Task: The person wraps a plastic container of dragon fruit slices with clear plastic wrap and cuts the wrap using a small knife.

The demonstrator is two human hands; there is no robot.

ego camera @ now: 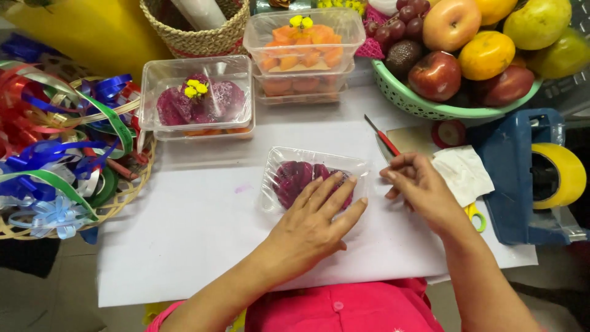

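The left hand (pixel 316 218) lies flat on the clear box of purple fruit slices (pixel 310 181). The right hand (pixel 418 187), loosely curled and holding nothing, sits near the red-handled knife (pixel 384 138); it could get cut.

White paper sheet (pixel 203 246) covers surface, grey surface (pixel 55 289) shows bare at lower left. Yellow backdrop (pixel 92 31) rises at top left. Dark grating (pixel 562 92) sits at far right edge. Light even, soft, shadows faint.
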